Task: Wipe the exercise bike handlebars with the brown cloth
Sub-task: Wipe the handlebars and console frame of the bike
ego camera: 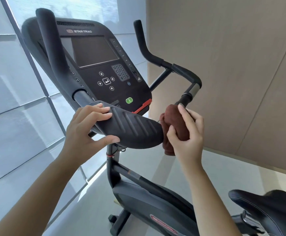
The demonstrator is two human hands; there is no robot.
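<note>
The left hand [88, 126] grasps the ribbed pad [130, 130] of the handlebars [186, 72], fingers on top and thumb beneath. Behind it stands the console [105, 65]. Further right, the right hand [186, 133] grasps the brown cloth [174, 123], bunched around the right bar. The saddle [266, 206] sits at lower right.

A smooth, pale grey floor [224, 169] carries the exercise bike [147, 201], which stands upright from the middle towards the right. The bike's black base bar [120, 223] rests on the floor at the near middle, with a small black wheel [112, 218] at its left end. On the far right, the floor meets a beige panelled wall [240, 82].
</note>
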